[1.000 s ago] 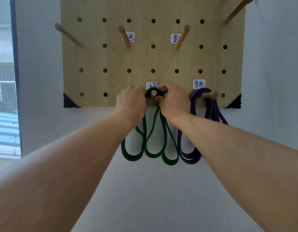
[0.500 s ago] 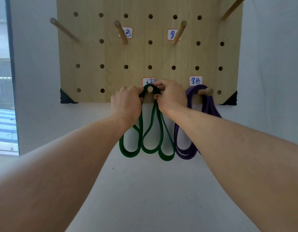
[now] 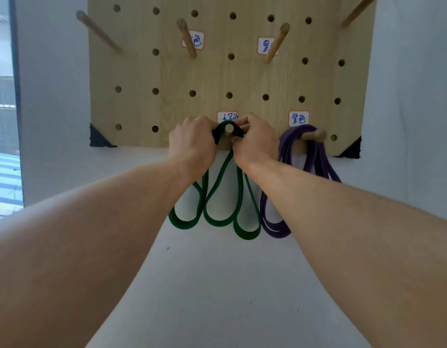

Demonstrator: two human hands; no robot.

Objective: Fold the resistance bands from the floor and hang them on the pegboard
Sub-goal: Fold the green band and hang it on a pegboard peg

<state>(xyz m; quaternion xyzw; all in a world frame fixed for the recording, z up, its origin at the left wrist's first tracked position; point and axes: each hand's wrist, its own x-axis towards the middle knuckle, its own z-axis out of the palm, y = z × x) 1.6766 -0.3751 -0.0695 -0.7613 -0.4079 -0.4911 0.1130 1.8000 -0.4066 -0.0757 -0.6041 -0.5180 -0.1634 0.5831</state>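
A folded green resistance band (image 3: 217,204) hangs in three loops from a wooden peg (image 3: 228,129) low on the wooden pegboard (image 3: 167,71). My left hand (image 3: 192,141) grips the band's top on the peg's left side. My right hand (image 3: 255,141) pinches the band on the peg's right side. The peg's tip shows between my hands, with the band looped over it. A folded purple band (image 3: 287,197) hangs from the neighbouring peg (image 3: 315,134) to the right.
Three bare pegs (image 3: 187,38) stick out of the board's upper rows, and another shows at the top right corner. Small handwritten labels (image 3: 298,118) sit by the pegs. The board hangs on a white wall (image 3: 217,285). A window (image 3: 4,121) is at the left.
Both hands stay on the green band at the peg. The view has shifted slightly, and the band's top sits a little further onto the peg.
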